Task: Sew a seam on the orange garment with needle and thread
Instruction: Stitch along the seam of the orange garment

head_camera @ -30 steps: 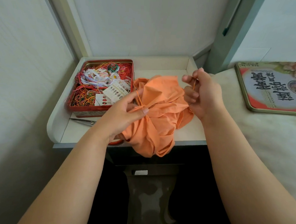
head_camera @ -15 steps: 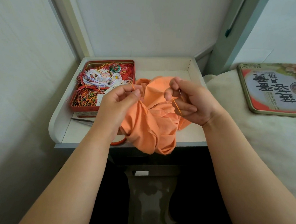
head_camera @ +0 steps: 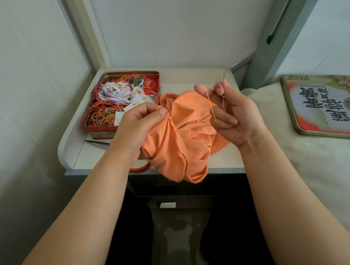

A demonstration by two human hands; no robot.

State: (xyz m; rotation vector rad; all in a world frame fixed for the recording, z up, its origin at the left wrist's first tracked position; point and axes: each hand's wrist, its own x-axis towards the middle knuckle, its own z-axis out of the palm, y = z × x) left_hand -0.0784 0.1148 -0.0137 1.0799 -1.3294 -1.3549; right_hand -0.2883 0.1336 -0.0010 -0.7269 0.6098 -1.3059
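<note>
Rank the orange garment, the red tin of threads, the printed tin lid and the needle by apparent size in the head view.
1. orange garment
2. printed tin lid, cut off by the frame edge, and red tin of threads, partly hidden by the left hand: too close to rank
3. needle, in the right hand

Soft, even daylight; faint shadows, perhaps slight softness; wide-angle bending at edges.

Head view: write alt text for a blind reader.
Left hand pinches a bunched orange garment while the right hand holds a needle with orange thread. A red tin of tangled threads sits behind on a small white table.
</note>
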